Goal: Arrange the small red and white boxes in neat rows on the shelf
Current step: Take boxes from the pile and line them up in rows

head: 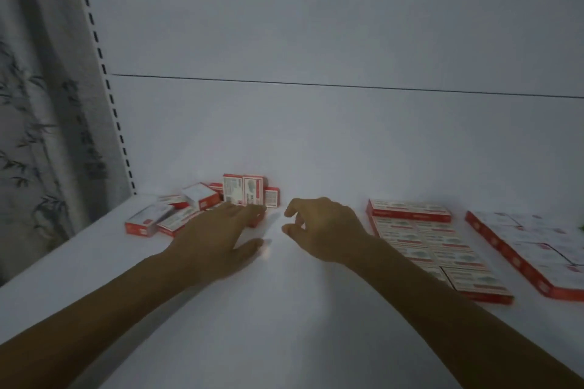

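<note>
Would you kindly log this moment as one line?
left hand: open, on loose boxes | right hand: open, empty | neat rows: at right | shelf

No legible text. Print is present on the faces of the loose boxes at 12 o'clock of the left hand and on the rowed boxes at 3 o'clock, but blur and dim light defeat reading. Dark characters on the curtain at 9 o'clock are equally unreadable.
</note>
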Available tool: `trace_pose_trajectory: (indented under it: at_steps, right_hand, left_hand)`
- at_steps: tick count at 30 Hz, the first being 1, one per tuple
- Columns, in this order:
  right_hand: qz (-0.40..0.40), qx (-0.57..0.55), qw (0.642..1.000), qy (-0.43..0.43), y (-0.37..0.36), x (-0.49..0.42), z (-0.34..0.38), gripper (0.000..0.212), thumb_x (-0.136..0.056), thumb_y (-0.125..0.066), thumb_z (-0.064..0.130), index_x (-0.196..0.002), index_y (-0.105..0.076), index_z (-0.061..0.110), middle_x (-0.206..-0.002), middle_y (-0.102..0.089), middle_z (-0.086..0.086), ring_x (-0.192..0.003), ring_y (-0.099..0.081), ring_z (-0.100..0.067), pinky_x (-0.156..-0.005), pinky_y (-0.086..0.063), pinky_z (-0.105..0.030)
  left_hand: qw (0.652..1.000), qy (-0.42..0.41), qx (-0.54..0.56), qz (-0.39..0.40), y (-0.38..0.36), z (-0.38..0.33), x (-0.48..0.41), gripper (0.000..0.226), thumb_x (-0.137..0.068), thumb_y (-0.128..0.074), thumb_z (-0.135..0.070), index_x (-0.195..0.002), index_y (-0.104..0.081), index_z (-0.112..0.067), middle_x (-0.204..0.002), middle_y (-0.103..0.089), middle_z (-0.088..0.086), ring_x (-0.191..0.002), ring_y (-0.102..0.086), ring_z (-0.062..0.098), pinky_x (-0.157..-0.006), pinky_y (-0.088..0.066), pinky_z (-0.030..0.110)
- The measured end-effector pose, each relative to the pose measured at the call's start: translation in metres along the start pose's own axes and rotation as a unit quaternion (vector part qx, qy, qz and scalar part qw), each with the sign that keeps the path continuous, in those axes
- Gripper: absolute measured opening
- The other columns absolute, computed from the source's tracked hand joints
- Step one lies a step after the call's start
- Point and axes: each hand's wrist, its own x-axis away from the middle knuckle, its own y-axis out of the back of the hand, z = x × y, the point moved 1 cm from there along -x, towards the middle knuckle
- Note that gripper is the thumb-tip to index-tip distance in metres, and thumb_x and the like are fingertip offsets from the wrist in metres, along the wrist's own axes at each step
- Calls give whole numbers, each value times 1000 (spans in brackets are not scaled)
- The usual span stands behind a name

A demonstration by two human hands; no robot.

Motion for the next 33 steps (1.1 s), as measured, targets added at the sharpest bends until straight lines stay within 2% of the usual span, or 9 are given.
trace_pose_trajectory:
  at_steps: [3,7,12,16,21,23,25,29,33]
  right_hand:
    - [1,30,999,15,-11,-24,37,32,-91,-48,40,-118,-55,24,-118,-61,1,-106,-56,-20,-87,-44,-32]
    - [-80,51,995,11,-20,-60,66,38,-90,-52,34,-124,-46,19,-124,-51,-3,-106,-52,-19,-87,-48,-33]
    - [-122,125,985,4,-37,-90,61,44,-93,-43,27,-134,-36,15,-132,-45,-6,-113,-47,-21,-89,-40,-31]
    - [-112,138,984,-12,-42,-96,64,36,-89,-51,21,-124,-47,12,-121,-52,-7,-107,-50,-22,-85,-43,-32]
    - [-106,108,988,-37,-22,-88,75,26,-88,-55,20,-114,-57,17,-109,-57,-2,-98,-59,-20,-78,-46,-31]
    - [-145,41,986,-74,-11,-76,74,23,-86,-60,21,-109,-60,22,-105,-60,2,-95,-60,-17,-81,-50,-31]
    - [-164,-118,973,-112,-3,-58,71,20,-82,-66,20,-102,-63,23,-95,-64,6,-86,-63,-12,-77,-55,-32]
    - [-119,-452,866,-176,-6,-19,71,18,-82,-67,12,-101,-65,14,-91,-71,-3,-83,-68,-15,-69,-58,-28]
    - [-88,-548,808,-198,-24,-2,65,22,-83,-63,15,-106,-63,13,-95,-73,-2,-87,-69,-16,-69,-57,-26]
  left_hand:
    - [1000,-7,8,-12,10,36,24,55,-89,-40,-55,-139,-32,-33,-146,-38,-10,-131,-38,12,-103,-36,30]
    - [998,-3,49,-33,7,57,33,52,-88,-44,-54,-135,-39,-32,-137,-48,-11,-123,-45,12,-97,-38,28]
    - [991,-31,119,-47,-10,63,15,42,-91,-47,-44,-131,-45,-30,-135,-50,-9,-118,-48,11,-93,-39,25]
    - [986,-59,148,-55,-19,72,14,37,-89,-54,-38,-123,-54,-23,-125,-57,-5,-111,-53,12,-83,-35,15]
    - [981,-26,189,-22,-23,71,11,37,-91,-48,-44,-124,-50,-29,-132,-51,-10,-116,-48,8,-93,-40,21]
    - [972,-11,234,-29,-21,69,11,33,-91,-50,-42,-120,-53,-27,-126,-55,-8,-109,-52,8,-89,-41,19]
    - [945,19,323,-42,-17,68,9,29,-91,-51,-38,-116,-55,-24,-117,-61,-6,-98,-56,7,-83,-46,19]
    - [874,76,478,-40,-14,66,6,33,-88,-55,-41,-117,-48,-26,-95,-67,-13,-83,-65,6,-77,-55,31]
    - [821,76,566,-14,-13,58,7,21,-90,-56,-25,-109,-56,-18,-91,-68,-9,-73,-69,10,-69,-58,26]
